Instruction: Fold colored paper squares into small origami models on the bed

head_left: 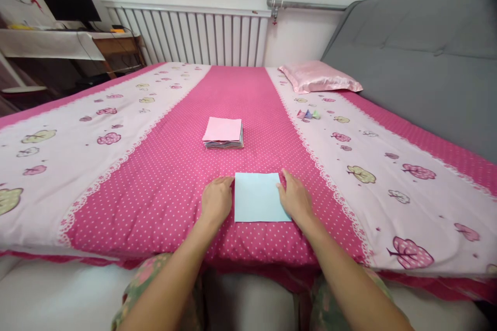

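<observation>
We find the sheet [257, 198] on the bed [155, 191] between the left hand [217, 198], finger grip indeterminable, and the right hand [298, 198], thumb and forefinger parted at the right edge.

Floral legwear [143, 275] — green with pink

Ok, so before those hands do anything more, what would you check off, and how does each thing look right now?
1. Blue paper lying flat on the bedspread: ok, no fold is visible.
2. Right hand at the paper: ok, its thumb overlaps the right edge.
3. Left hand touching the paper: cannot tell; its fingers are close beside the left edge.
4. Paper stack apart from the blue paper: ok, it sits farther back and slightly left.
5. Stack neatly squared: not ok, its layers look uneven.
6. Small folded pieces away from both hands: ok, they lie farther back, to the right.
</observation>
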`<action>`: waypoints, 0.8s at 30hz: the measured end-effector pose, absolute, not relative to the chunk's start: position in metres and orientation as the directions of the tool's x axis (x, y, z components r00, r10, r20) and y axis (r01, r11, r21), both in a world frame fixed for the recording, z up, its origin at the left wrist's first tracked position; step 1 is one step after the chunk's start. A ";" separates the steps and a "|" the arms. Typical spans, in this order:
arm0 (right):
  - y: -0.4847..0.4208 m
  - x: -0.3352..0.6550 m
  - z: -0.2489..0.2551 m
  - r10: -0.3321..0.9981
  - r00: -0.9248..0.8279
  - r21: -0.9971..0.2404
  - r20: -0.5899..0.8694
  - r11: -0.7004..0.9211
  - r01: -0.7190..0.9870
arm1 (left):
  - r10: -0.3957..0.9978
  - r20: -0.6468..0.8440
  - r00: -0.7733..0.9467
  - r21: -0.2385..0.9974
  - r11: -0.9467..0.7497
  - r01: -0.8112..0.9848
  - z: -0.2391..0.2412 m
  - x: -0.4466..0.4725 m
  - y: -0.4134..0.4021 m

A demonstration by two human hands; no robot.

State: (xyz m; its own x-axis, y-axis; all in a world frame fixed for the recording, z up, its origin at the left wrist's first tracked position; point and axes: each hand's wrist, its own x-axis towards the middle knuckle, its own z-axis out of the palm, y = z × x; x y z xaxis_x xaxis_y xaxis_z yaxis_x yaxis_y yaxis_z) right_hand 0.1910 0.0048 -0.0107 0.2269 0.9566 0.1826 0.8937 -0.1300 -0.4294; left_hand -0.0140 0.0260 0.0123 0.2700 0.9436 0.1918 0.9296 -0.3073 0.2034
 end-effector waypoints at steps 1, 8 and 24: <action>0.005 0.194 -0.010 0.946 0.269 -0.466 0.180 -0.159 0.870 | 0.950 0.188 0.250 0.220 -0.289 0.932 0.014 -0.016 0.026; 0.009 0.204 -0.010 0.914 0.359 -0.632 0.188 -0.167 0.757 | 0.945 0.243 0.219 0.307 -0.289 0.907 0.016 -0.020 0.024; 0.019 0.198 -0.019 0.932 0.361 -0.943 -0.031 -0.147 0.298 | 0.899 0.277 0.340 0.446 -0.434 0.783 0.005 -0.007 0.019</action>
State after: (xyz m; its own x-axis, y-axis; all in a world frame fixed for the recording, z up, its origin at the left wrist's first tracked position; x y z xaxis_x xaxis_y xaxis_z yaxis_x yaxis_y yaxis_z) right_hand 0.1982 0.0192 -0.0187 0.3609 0.9321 -0.0313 0.2981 -0.1471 -0.9431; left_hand -0.0068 0.0193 0.0046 0.3401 0.8985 0.2774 0.7830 -0.4340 0.4457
